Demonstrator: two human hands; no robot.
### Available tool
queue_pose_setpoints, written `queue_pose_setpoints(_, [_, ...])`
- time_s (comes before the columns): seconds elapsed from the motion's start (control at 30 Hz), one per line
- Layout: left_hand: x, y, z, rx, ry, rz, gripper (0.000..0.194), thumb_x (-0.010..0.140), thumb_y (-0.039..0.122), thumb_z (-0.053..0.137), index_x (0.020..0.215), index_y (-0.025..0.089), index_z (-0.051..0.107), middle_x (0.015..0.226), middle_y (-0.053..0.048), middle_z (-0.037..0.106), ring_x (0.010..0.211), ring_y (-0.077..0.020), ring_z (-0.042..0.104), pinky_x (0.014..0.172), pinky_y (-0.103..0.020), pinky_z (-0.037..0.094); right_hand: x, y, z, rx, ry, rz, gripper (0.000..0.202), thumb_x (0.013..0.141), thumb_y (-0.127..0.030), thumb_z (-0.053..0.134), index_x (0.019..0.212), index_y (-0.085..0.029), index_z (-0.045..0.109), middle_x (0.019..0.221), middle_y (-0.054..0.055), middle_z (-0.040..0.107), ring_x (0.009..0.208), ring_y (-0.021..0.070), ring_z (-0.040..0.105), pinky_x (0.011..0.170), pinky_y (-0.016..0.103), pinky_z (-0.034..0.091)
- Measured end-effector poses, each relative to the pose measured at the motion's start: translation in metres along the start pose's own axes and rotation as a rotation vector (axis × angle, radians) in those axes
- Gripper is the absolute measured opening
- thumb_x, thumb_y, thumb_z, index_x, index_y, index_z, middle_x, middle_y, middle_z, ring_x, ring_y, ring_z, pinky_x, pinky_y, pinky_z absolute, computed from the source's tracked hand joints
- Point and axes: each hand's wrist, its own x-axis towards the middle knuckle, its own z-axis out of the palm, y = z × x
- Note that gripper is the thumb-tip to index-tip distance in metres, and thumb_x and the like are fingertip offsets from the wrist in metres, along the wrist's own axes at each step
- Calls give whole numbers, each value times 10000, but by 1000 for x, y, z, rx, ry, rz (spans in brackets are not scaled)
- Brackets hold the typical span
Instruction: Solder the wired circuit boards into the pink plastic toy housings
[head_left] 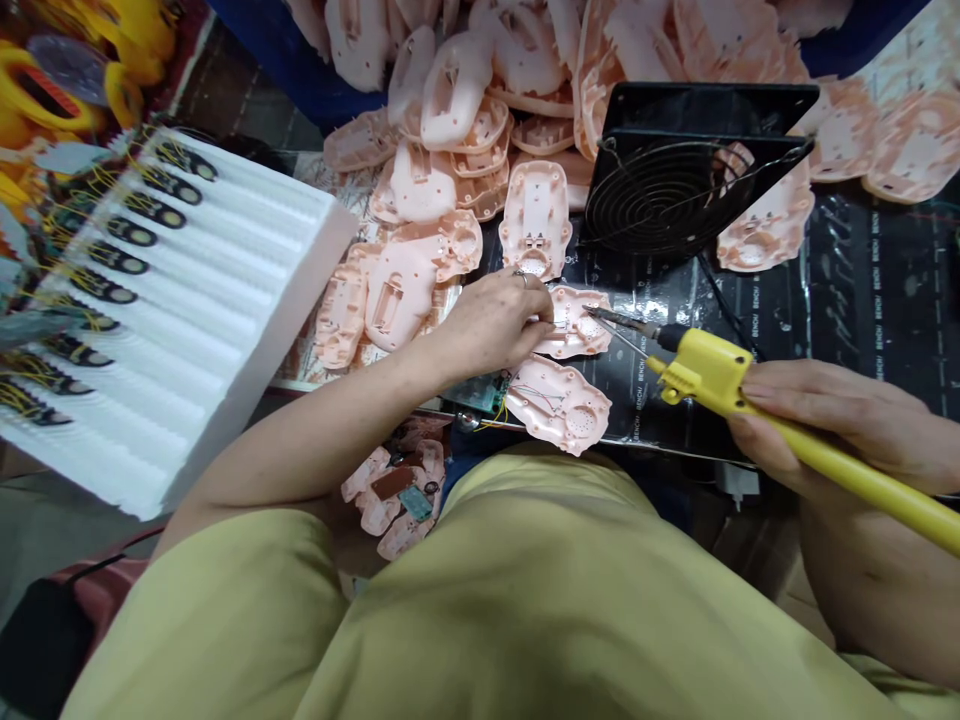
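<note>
My right hand (832, 415) is wrapped round a yellow soldering iron (712, 372), whose dark tip reaches over a pink plastic shell (576, 322) lying on the black table mat. A thin metal tube runs beside the tip. On the left end of that shell rests my left hand (499, 318), fingers bent and closed; what they pinch is hidden. Just above lies another pink shell (535, 215), close to my left fingertips. Nearer my body, a third shell (561, 402) with thin wires sits beside a green circuit board (487, 392).
A black fan (652, 195) with a wire guard stands behind the shells. Many pink shells (457, 90) are heaped at the back. A white foam block (247, 250) holding wired black parts is at left, near yellow plastic pieces (52, 90).
</note>
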Motion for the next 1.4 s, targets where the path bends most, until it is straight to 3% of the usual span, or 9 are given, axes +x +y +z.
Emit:
queue_pose_setpoints(0.1, [0, 0, 0, -5, 0, 1, 180, 930, 257, 596, 905, 168, 751, 996, -68, 748, 983, -222, 672, 940, -378, 515, -1, -2, 4, -40, 13, 24, 550, 727, -61, 809, 1228, -261, 703, 836, 13, 768, 687, 182, 737, 552, 240, 629])
queue_pose_setpoints(0.2, [-2, 1, -1, 0, 6, 8, 195, 936, 243, 575, 884, 175, 750, 987, -69, 752, 980, -231, 661, 960, -412, 496, -6, -5, 5, -203, 10, 108, 612, 758, -134, 820, 1324, -303, 659, 955, 27, 788, 734, 193, 756, 604, 252, 649])
queue_pose_setpoints(0.37, [-5, 3, -6, -4, 116, -25, 144, 918, 253, 604, 869, 221, 736, 935, -31, 741, 1038, -251, 613, 1125, -550, 344, -16, -6, 3, -298, 41, 236, 685, 788, -221, 824, 1421, -315, 580, 995, 27, 789, 787, 220, 770, 705, 302, 675])
queue_pose_setpoints(0.5, [-3, 4, -5, -38, 129, -97, 148, 899, 231, 596, 959, 219, 731, 812, -22, 696, 969, -232, 606, 1144, -541, 318, -10, -4, 7, -251, 52, 171, 591, 766, -167, 828, 1317, -313, 668, 1000, 28, 788, 783, 204, 768, 664, 264, 662])
queue_pose_setpoints(0.63, [2, 7, -1, 10, 89, -124, 187, 894, 235, 566, 889, 201, 749, 757, -34, 675, 926, -238, 601, 1151, -566, 290, -3, 0, 12, -116, 85, 75, 520, 700, -80, 849, 1180, -232, 718, 890, 39, 786, 724, 196, 757, 611, 244, 648])
queue_pose_setpoints(0.9, [6, 7, -1, 32, 63, -75, 206, 878, 234, 565, 811, 204, 758, 718, -33, 667, 883, -227, 594, 1116, -579, 321, 3, 1, 13, -60, 62, 52, 261, 715, -69, 826, 884, -212, 688, 785, 14, 760, 659, 170, 735, 599, 242, 650])
queue_pose_setpoints(1.2, [11, 5, -2, 5, 13, -88, 198, 861, 236, 572, 769, 213, 746, 691, -26, 649, 941, -246, 601, 1135, -578, 286, 14, 11, 2, -61, -147, 51, 236, 760, -170, 849, 940, -202, 699, 834, 37, 765, 713, 147, 735, 614, 211, 620])
queue_pose_setpoints(1.3, [13, 5, -2, 2, 18, -94, 199, 850, 242, 570, 772, 211, 751, 681, -28, 646, 940, -248, 599, 1119, -570, 301, 19, 11, -1, -36, -147, 33, 239, 748, -171, 857, 929, -206, 705, 831, 36, 763, 709, 157, 736, 613, 229, 627])
queue_pose_setpoints(1.4, [15, 5, -3, 10, -2, -111, 196, 831, 240, 572, 743, 209, 745, 668, -32, 646, 934, -254, 598, 1106, -561, 313, 19, 9, -3, -16, -67, 23, 234, 755, -152, 842, 935, -235, 717, 789, 12, 752, 679, 161, 728, 576, 238, 623])
